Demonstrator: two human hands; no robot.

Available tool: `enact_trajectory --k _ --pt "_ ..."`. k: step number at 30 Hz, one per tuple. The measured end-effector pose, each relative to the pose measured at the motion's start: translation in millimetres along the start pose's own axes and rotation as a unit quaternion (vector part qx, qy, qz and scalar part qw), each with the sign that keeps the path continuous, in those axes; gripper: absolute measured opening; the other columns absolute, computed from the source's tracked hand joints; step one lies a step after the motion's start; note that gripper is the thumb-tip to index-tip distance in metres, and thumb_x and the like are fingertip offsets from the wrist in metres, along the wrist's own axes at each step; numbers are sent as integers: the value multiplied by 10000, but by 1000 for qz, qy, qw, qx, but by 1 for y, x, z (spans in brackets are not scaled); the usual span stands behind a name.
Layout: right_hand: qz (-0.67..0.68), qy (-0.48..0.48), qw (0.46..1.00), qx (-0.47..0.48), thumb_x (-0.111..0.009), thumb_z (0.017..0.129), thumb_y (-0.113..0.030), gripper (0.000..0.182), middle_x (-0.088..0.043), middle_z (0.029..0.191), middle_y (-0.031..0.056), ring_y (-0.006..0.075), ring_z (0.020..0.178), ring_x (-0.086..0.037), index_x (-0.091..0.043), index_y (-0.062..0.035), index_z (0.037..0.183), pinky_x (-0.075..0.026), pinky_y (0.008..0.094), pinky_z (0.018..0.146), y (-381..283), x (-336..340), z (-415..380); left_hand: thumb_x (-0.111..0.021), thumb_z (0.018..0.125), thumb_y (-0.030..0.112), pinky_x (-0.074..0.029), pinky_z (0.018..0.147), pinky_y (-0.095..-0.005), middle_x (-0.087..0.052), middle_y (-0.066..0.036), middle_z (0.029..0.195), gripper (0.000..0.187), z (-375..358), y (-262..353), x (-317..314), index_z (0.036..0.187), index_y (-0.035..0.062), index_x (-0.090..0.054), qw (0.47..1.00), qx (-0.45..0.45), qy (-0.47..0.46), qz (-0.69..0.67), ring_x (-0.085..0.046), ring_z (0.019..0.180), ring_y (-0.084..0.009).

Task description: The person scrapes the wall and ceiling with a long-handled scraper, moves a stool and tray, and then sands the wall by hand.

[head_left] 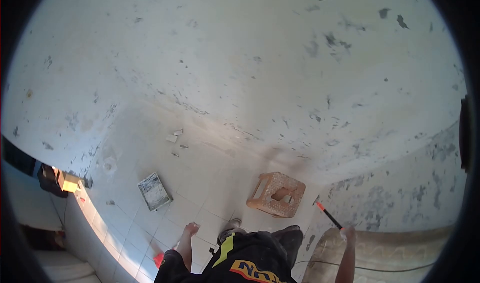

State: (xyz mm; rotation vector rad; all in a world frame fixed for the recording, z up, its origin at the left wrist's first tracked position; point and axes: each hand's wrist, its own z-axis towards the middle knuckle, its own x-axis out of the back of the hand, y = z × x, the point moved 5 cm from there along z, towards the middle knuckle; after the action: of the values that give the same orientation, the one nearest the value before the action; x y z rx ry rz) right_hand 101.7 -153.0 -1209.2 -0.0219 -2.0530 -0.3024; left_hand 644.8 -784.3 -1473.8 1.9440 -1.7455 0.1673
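My right hand (348, 232) is closed round the end of a long-handled scraper (331, 216). Its handle is black with orange parts, and its small metal blade (316, 200) points up and left, close to the patchy right wall. On the other side of my body, my left hand (191, 228) hangs low over the tiled floor with its fingers curled. Whether anything is in those fingers is too small to make out. Between the scraper and my feet stands a tan plastic stool (278, 195) with a broken hole in its seat.
A rectangular tray (154, 191) smeared with white lies on the floor (195, 198) at left. Small pale pieces (172, 138) lie near the wall base. The walls (240, 48) show grey, scraped patches. A cable (370, 269) crosses a brownish sheet (385, 250) at lower right.
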Motion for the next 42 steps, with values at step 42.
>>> enact_trajectory --k 42 --pt "-302 68 869 385 -651 817 -468 380 -707 849 135 299 854 -676 -699 -102 905 -471 416 811 -4 95 171 -626 909 389 -558 677 -332 -704 -148 933 442 -277 96 -327 1112 -3 -628 932 119 107 -324 -693 795 -219"
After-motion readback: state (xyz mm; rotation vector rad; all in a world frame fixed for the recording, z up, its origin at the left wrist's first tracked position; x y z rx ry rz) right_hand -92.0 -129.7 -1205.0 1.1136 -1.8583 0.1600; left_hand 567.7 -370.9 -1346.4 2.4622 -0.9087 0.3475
